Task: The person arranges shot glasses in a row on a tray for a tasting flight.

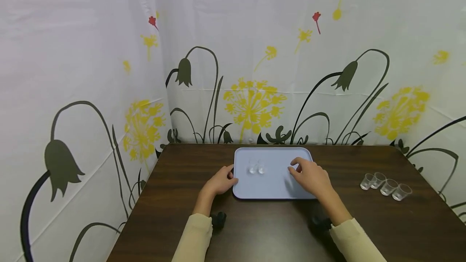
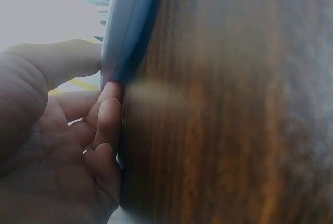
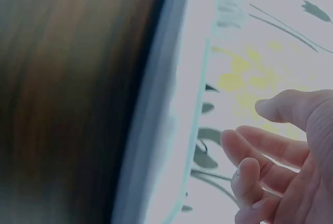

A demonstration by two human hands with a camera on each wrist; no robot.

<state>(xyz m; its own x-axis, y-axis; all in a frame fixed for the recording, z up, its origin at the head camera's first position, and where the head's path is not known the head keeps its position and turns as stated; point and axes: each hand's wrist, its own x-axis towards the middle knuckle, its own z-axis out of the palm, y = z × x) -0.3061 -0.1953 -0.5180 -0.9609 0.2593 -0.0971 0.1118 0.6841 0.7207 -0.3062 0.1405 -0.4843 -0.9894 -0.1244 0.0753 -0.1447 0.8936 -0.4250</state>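
Note:
A light blue tray (image 1: 276,189) lies on the dark wooden table, and two small clear cups (image 1: 261,169) stand side by side on its left half. My left hand (image 1: 220,180) pinches the tray's left rim. In the left wrist view the thumb (image 2: 78,60) lies over that rim while curled fingers (image 2: 108,120) touch it from below. Above the right half of the tray hovers my right hand (image 1: 309,175), thumb and fingers apart. The right wrist view shows its loosely bent fingers (image 3: 247,179) with nothing between them.
Several more clear cups (image 1: 388,187) stand close together on the table (image 1: 255,229), right of the tray. Behind the table hangs a white curtain (image 1: 255,31) printed with flowers. Each wrist wears a small black device (image 1: 218,220).

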